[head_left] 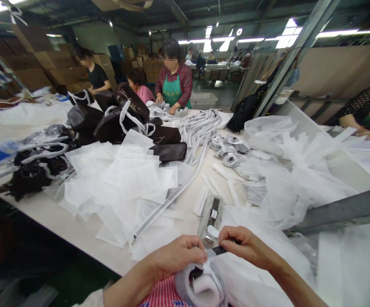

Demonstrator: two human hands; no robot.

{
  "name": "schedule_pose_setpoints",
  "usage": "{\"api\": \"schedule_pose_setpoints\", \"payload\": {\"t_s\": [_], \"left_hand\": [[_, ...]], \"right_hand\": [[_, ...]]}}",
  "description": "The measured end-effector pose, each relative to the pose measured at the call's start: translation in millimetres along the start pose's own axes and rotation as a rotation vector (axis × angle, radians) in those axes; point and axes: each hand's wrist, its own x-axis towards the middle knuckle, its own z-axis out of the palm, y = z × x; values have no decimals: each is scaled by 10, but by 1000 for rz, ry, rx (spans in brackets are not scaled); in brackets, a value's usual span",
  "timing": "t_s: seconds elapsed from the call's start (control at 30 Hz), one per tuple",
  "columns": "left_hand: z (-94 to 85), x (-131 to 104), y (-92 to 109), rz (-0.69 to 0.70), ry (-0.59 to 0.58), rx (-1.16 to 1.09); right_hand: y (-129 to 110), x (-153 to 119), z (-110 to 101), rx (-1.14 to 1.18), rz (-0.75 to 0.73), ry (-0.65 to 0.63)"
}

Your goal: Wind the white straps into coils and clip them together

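Observation:
At the bottom middle, a coiled grey-white strap [181,285] stands on its edge near my body, with a white rolled piece inside it. My left hand [185,256] is closed on the top of this coil, its thumb pressed on the strap. Just to the right, my right hand [244,245] pinches a short dark strip [219,250] that reaches toward the left thumb. A small white tab [213,231] shows beside the right fingertips. Behind both hands sits a grey tape dispenser [211,215] with a small white roll in it.
Thin white sheets [117,179] are heaped on the table [104,258]. Dark brown bags [120,115] lie behind them. Long white straps [200,123] and coiled straps [229,155] lie farther back. White wrapping [277,192] and a metal bar [345,209] stand right. Co-workers [175,85] work across the table.

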Motion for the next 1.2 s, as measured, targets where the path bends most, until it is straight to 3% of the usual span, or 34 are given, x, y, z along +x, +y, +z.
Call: {"api": "schedule_pose_setpoints", "payload": {"t_s": [0.2, 0.3, 0.43, 0.5, 0.6, 0.77, 0.93, 1.2], "left_hand": [[-15, 180, -19, -67, 75, -43], [-35, 254, -35, -107, 61, -49], [-46, 280, -31, -59, 20, -86], [-58, 256, -38, -4, 13, -130], [-98, 159, -88, 89, 52, -141], [-149, -67, -220, 106, 171, 117], [-154, -148, -273, 246, 106, 23], [-204, -190, -315, 253, 33, -184]], "right_hand": [[-30, 44, -115, -280, 9, 55], [-134, 38, -68, -364, -35, 127], [-315, -20, 197, -240, 63, -34], [-320, -40, 358, -207, 100, -76], [-193, -61, 518, -214, 143, -13], [5, -106, 558, -316, 236, 100], [-41, -100, 560, -340, 287, 47], [71, -171, 594, -165, 273, 48]]}}
